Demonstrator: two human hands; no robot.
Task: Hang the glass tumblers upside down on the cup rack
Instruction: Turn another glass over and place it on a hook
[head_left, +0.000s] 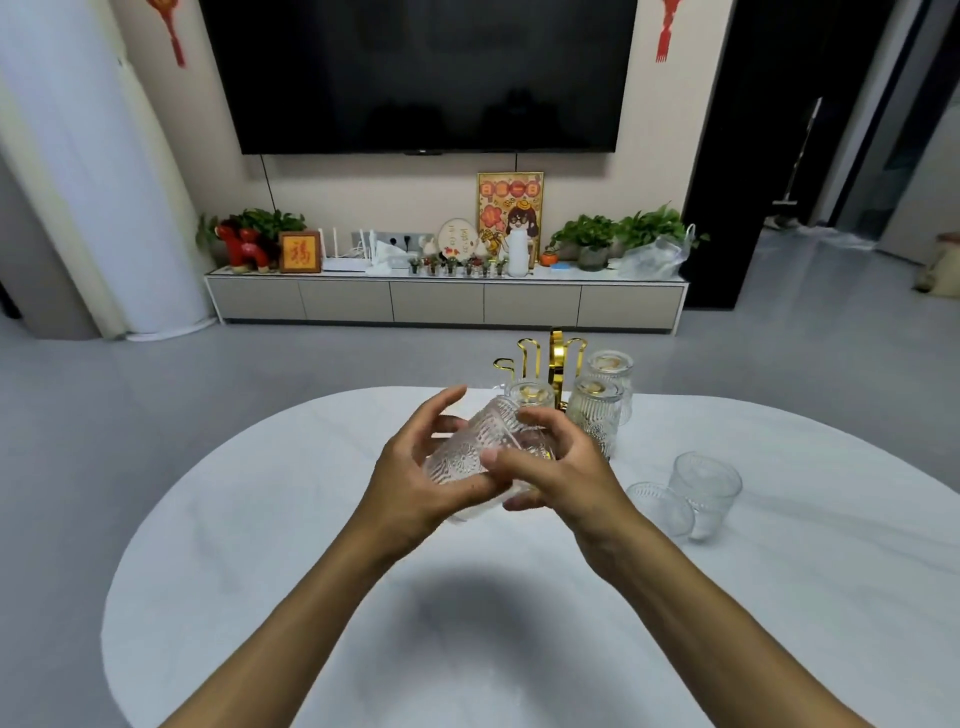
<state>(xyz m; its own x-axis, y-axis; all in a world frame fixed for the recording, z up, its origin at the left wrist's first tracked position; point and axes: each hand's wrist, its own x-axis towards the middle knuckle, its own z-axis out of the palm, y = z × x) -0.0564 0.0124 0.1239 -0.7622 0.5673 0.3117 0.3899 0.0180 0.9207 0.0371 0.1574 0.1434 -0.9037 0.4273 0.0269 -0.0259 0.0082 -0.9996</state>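
Note:
A ribbed clear glass tumbler (485, 441) is held tilted above the table between both hands, its base toward the rack. My left hand (415, 488) cups it from the left and below, and my right hand (561, 467) grips it from the right. Just behind stands the gold cup rack (555, 358), with three tumblers hung upside down on it: one at the back right (609, 370), one at the front right (596, 410) and one in the middle (531, 394), partly hidden by my fingers. Bare gold hooks (524, 353) rise on its left side.
Two more tumblers rest on the white oval table (260, 519) to the right: one upright (705, 491), one on its side (661, 506). Beyond the table lie grey floor and a low TV cabinet (447, 299) with plants and ornaments.

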